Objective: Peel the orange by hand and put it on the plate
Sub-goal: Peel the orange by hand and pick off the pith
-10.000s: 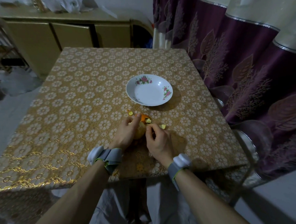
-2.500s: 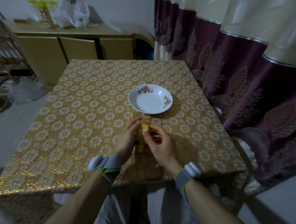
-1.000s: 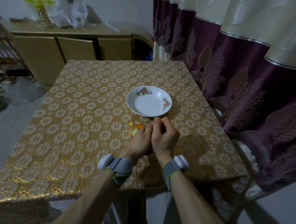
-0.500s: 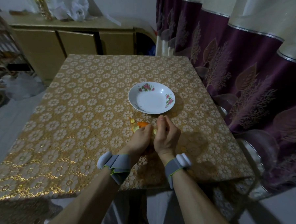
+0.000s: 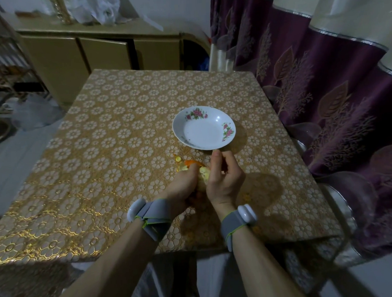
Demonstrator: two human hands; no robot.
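Now L hand (image 5: 181, 187) & R hand (image 5: 224, 181) both grip the part-peeled orange (image 5: 202, 175), fingers curled round it, just nearside of the plate (image 5: 203, 134); peel scraps (image 5: 186, 164) lie nearside-left of plate.

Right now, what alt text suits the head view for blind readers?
A person's left hand and right hand grip a partly peeled orange over a gold-patterned table, near a white floral plate. Loose peel scraps lie beside them.

text: none legible | labels: none | numbers: none
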